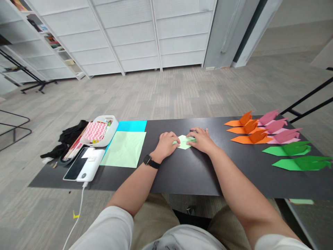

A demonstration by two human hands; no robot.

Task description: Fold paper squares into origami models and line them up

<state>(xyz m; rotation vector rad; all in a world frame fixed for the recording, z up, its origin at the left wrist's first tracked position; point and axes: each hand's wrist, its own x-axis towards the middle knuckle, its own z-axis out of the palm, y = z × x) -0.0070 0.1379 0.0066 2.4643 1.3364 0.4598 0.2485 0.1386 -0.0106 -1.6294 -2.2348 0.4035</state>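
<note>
A small piece of light green folded paper [184, 141] lies on the dark table between my hands, its pale middle widened into a many-sided shape. At its left end, my left hand [168, 144], with a black watch [151, 161] on the wrist, grips the paper with curled fingers and thumb. The opposite end is pinched under the fingers of my right hand [202, 139]. My fingertips cover both ends of the paper. To the left, a light green square sheet [125, 149] with faint creases lies partly over blue paper [132, 125].
Folded paper figures in orange [246, 128], pink [283, 135] and green [299, 162] line the right of the table [187, 173]. At left are a white box [113, 127] with patterned paper, a phone [75, 166], a white power bank [90, 166] with a cable, and black cloth [73, 133].
</note>
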